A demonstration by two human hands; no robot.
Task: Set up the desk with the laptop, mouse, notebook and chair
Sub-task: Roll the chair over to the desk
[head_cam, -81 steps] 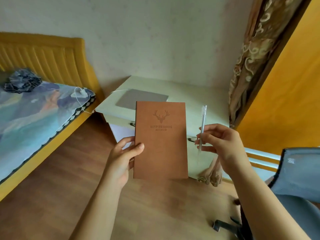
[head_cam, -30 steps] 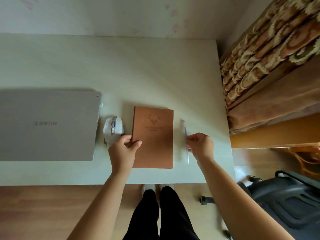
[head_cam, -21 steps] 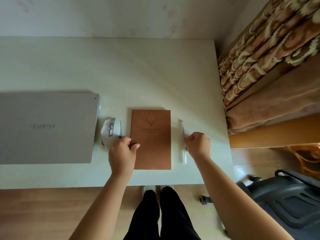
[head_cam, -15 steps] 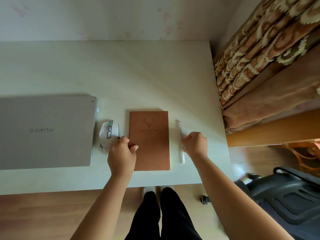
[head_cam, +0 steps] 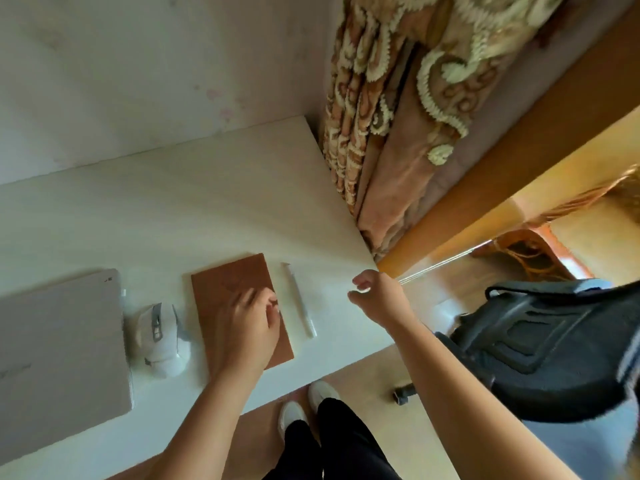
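A: Head view, L to R: laptop (head_cam: 59, 344), mouse (head_cam: 161, 336), notebook (head_cam: 239, 306) on desk (head_cam: 194, 209). Left hand (head_cam: 247, 329) rests relaxed on cover.

B: Right hand (head_cam: 375, 297) loose, holding nothing. Chair (head_cam: 540, 344) right of desk; prob heavy, rolls, take by backrest.

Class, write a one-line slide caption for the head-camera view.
Left hand rests on the brown notebook between mouse and pen; right hand lifts toward the chair.
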